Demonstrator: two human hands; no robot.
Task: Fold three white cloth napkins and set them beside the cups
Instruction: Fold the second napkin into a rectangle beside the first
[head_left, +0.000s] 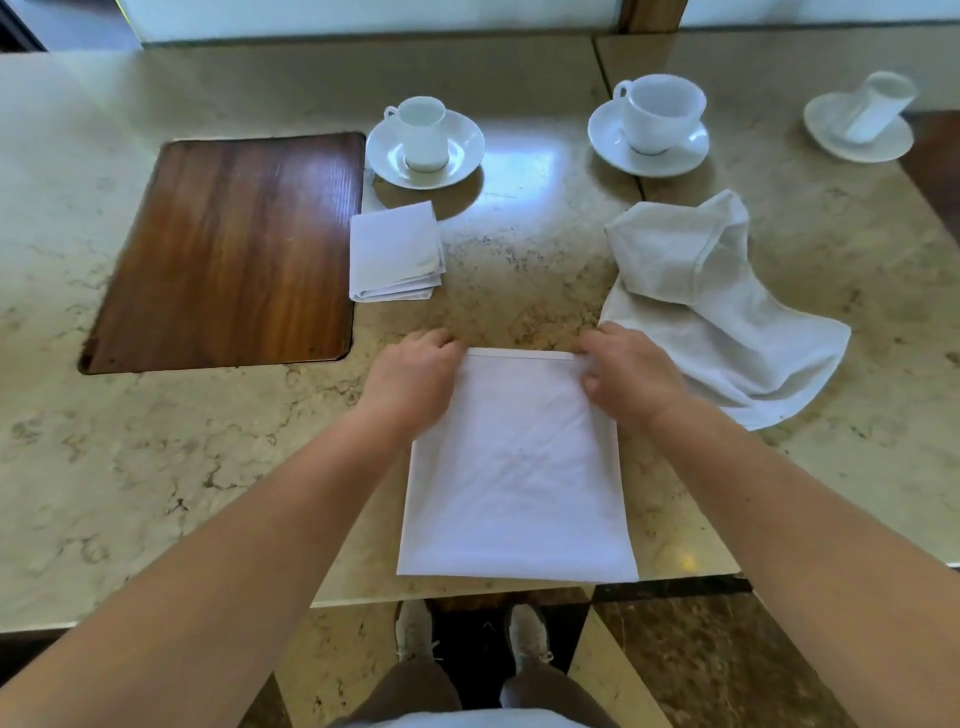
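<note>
- Done: one folded napkin lies just below the left cup, upper centre.
- In progress: left hand and right hand pinch the far corners of the half-folded napkin, lower centre.
- Remaining: crumpled napkin, right of centre, unfolded.

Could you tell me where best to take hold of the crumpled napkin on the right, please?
Probably the crumpled napkin's raised hemmed flap at the far end: it stands off the table, so fingers can pinch it from above. The near end lies flat.
</note>
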